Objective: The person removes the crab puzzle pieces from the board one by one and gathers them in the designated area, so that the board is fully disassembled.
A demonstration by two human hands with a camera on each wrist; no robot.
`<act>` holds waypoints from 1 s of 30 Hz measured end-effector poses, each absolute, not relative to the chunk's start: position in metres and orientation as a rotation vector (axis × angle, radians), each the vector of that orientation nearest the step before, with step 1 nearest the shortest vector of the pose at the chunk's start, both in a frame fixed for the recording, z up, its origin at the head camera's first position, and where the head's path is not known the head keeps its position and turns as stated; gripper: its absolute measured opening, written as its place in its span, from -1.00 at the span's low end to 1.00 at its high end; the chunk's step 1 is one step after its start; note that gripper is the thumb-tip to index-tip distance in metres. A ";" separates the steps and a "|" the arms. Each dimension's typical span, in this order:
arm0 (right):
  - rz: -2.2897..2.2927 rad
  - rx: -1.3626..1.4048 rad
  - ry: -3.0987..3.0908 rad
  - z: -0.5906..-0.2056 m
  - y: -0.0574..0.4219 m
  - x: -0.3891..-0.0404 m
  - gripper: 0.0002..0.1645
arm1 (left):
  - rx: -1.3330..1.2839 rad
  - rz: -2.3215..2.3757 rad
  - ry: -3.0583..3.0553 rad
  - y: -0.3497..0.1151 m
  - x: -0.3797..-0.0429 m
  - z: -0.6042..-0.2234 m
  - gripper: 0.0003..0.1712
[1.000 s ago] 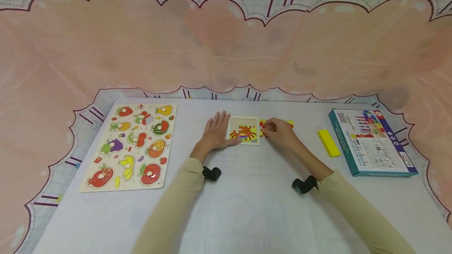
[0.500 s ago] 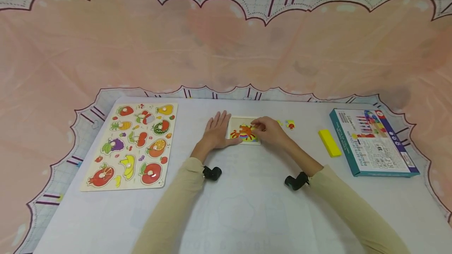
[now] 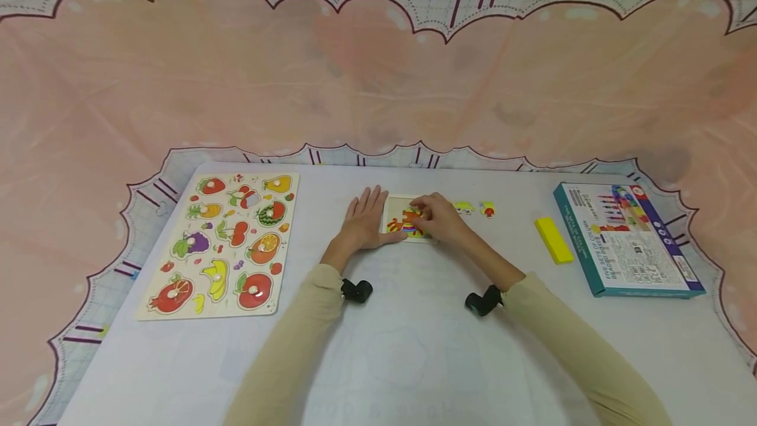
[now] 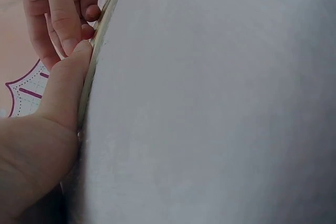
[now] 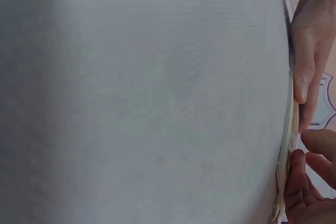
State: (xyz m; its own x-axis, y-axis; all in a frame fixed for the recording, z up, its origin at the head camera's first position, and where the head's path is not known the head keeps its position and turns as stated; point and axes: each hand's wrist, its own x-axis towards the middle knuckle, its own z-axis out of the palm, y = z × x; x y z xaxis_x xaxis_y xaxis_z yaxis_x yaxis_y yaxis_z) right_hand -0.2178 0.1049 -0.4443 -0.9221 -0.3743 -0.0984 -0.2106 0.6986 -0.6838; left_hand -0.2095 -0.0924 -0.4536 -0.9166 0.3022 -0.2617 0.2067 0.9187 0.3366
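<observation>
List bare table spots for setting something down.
Free: white table between left sleeve and right sleeve; strip between fruit board and left hand; gap between loose pieces and yellow block. Crowded: puzzle tray, left hand at edge, right hand above; block beside box.

Left hand splayed; right hand fingers bent.

My puzzle tray: pale wood, by look. Fruit puzzle board: smooth printed wood. Flat box: printed cardboard. Yellow block: matt. My sleeves: matt cloth.
</observation>
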 end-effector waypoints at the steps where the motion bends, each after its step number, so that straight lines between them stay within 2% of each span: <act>1: -1.029 -0.474 2.677 -0.445 0.104 -0.218 -0.54 | 0.377 0.439 2.768 -0.092 -0.209 -0.454 0.23; 18: -1.022 -0.494 2.648 -0.455 0.102 -0.219 -0.49 | 0.390 0.443 2.773 -0.094 -0.211 -0.460 0.25; 30: -0.996 -0.439 2.625 -0.448 0.097 -0.217 -0.49 | 0.384 0.442 2.778 -0.094 -0.209 -0.460 0.25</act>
State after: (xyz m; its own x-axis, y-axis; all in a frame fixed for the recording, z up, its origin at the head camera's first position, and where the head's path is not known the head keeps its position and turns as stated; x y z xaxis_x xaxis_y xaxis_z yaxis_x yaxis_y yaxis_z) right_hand -0.2172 0.0968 -0.4484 -0.9087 -0.3824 -0.1674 -0.1751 0.7132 -0.6788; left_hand -0.2095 -0.0935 -0.4599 -0.9189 0.3052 -0.2500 0.2125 0.9168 0.3381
